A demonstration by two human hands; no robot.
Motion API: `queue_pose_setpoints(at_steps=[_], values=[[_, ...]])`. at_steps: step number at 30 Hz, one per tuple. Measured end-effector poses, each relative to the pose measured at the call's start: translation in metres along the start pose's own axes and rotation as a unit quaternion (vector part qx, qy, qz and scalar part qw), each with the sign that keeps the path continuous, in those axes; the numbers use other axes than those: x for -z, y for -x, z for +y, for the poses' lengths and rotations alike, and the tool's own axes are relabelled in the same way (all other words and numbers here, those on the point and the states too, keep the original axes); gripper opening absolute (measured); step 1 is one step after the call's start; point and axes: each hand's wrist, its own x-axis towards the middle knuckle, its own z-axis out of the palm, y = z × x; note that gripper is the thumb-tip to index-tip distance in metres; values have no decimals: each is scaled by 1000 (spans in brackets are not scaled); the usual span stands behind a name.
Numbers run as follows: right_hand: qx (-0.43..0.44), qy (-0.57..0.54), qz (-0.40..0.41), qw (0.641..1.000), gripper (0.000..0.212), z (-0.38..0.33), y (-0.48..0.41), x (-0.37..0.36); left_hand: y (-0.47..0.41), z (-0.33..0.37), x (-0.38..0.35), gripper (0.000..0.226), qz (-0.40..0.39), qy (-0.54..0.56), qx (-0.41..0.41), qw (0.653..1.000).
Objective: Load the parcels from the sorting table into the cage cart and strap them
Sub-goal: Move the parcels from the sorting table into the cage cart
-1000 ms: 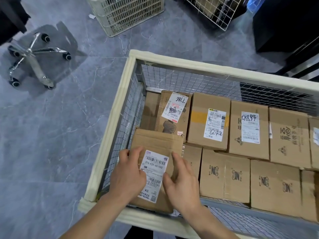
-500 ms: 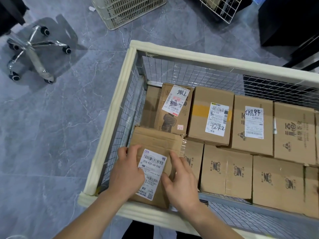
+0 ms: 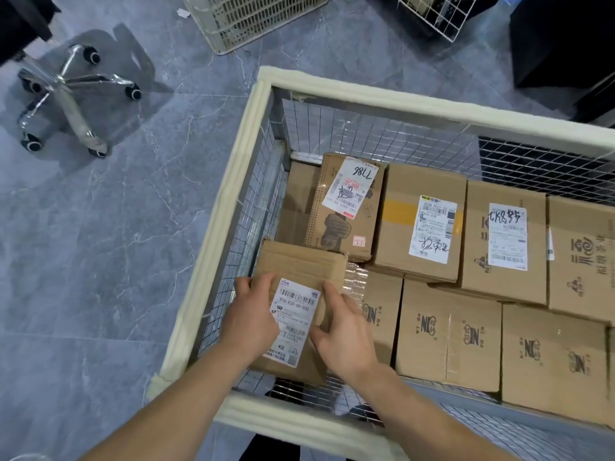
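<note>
Left hand: my left hand (image 3: 250, 322) lies on top of the flat brown cardboard parcel with the white barcode label (image 3: 301, 266), fingers close together and nearly straight, their tips by its left edge.
Right hand: my right hand (image 3: 346, 334) holds the same parcel from the other side, thumb and forefinger spread on top, the remaining fingers bent down over the right edge.
Parcel: label up, in the near left corner of the wire-mesh cage cart with the cream padded rim (image 3: 213, 247), just beside the left mesh wall (whether it touches the wall I cannot tell).
Load in the cart: brown cardboard boxes with black printed logos (image 3: 449, 334) fill the near row to my right; the taller brown cartons with white shipping labels (image 3: 422, 224) stand in the far row.
Floor: grey marbled tiles (image 3: 100, 261), with a chrome five-star chair base on castors (image 3: 71, 94) and a cream plastic lattice basket (image 3: 253, 18) well apart from the cart.
</note>
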Motion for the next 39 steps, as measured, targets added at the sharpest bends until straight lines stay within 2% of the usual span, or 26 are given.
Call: queue_pose_setpoints(at_steps=[4,7,10,13,17,21,26,29,33,37,39], values=[[-6,7,-25,1000,76,5,-19,-17,-19,-8,-10,70,-6,-57,24,998],[-17,18,-37,999,80,11,-27,-25,-24,-6,-17,62,1,-109,24,994],[-27,36,-45,998,82,17,-30,-29,-30,-5,-20,53,7,-194,16,981],[-26,45,-47,998,78,16,-34,-33,-38,-3,-22,58,3,-259,9,966],[-12,47,-46,998,74,21,-37,-42,-40,-4,-27,71,0,-286,-5,958],[-30,70,-75,994,73,18,-44,-41,-44,-11,-30,59,12,-282,-31,959],[-37,27,-195,980,99,21,-46,-11,-38,-7,-17,54,-26,-277,-40,960],[-26,10,-217,976,108,17,-34,3,-30,-7,-8,58,-59,-265,-20,962],[-15,-25,-180,983,98,13,-13,22,-12,2,9,56,-53,-221,-10,974],[31,-65,-90,993,76,4,26,73,25,23,30,53,-25,-228,-28,973],[43,-39,-46,997,71,-1,50,107,49,40,43,59,-4,-249,-55,967]])
